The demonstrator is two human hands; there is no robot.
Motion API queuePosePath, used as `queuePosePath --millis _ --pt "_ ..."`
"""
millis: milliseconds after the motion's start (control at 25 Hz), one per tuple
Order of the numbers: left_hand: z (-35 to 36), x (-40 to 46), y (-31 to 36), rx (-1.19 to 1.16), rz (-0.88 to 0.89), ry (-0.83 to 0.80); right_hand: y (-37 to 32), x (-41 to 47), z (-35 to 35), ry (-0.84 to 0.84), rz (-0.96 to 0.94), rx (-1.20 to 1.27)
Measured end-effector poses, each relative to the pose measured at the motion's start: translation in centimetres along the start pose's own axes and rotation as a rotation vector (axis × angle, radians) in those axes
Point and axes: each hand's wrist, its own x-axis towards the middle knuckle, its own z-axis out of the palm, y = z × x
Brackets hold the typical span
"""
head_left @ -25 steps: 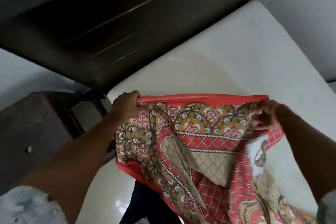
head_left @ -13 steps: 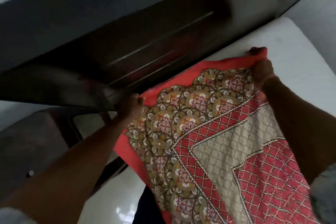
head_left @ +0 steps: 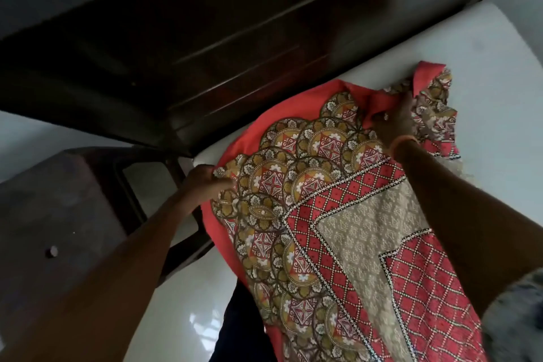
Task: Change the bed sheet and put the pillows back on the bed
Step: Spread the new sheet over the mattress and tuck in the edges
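I see my left hand [head_left: 202,185] and right hand [head_left: 396,119] fingers each gripping the patterned bed sheet [head_left: 338,214] edge, bare mattress [head_left: 484,67] beyond them.

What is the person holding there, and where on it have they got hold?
A red patterned cotton bed sheet. The left hand grips its edge at the mattress corner, and the right hand clutches bunched cloth near the top border.
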Motion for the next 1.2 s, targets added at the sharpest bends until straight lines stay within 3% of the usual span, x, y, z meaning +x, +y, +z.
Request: queuePosePath --millis 80,120,200,240,280,360,440,480,640,800,920,1000,1080,1160,1200 --pt "-1.1 -0.1 -0.2 -0.034 -0.007 -0.154 -1.0 -0.2 0.2 -0.018 -0.039 0.139" --pt "-2.3 -0.1 -0.5 0.082 -0.03 -0.284 -1.3 0.0 0.2 0.004 -0.046 0.157" --pt "-4.5 0.1 -1.2 0.558 -0.146 -0.464 -1.6 0.6 -0.3 0.022 -0.037 0.153" --pt "-5.5 0.3 -1.7 0.792 -0.186 -0.462 -1.2 1.0 -0.5 -0.011 -0.036 0.116" --pt "-6.4 0.6 -2.2 0.975 -0.177 -0.369 -1.0 1.1 -0.7 -0.063 -0.047 0.069" --pt "-7.2 1.1 -2.6 1.139 -0.033 0.077 -0.2 1.4 -0.6 -0.148 -0.072 -0.056" --pt "-6.5 0.8 -2.4 1.161 0.082 0.421 0.2 1.6 -0.6 -0.146 -0.113 -0.167" --pt "-5.4 0.5 -2.1 1.18 0.089 0.481 0.3 1.7 -0.8 -0.141 -0.132 -0.194" --pt "1.9 -1.1 -0.3 0.984 -0.053 0.45 0.4 2.3 -0.5 -0.183 -0.118 -0.192" --pt "8.8 -0.8 6.2 0.864 0.443 0.334 -0.1 3.3 -1.3 0.052 -0.287 -0.189" --pt "12.4 2.0 15.1 0.508 0.69 0.291 -0.7 1.9 -1.7 0.105 -0.354 -0.102" --pt "14.2 4.2 20.8 0.308 0.813 0.366 -0.2 -1.0 -0.6 -0.14 -0.422 -0.273" --pt "16.7 6.5 25.7 0.383 0.935 0.34 1.5 -4.3 0.2 -0.533 -0.423 -0.457" --pt "20.2 8.5 28.8 0.701 0.979 0.153 3.0 -6.9 -1.1 -0.729 -0.273 -0.132" --pt "22.0 9.4 29.5 0.853 0.976 0.065 3.8 -7.6 -2.6 -0.659 -0.111 0.145"
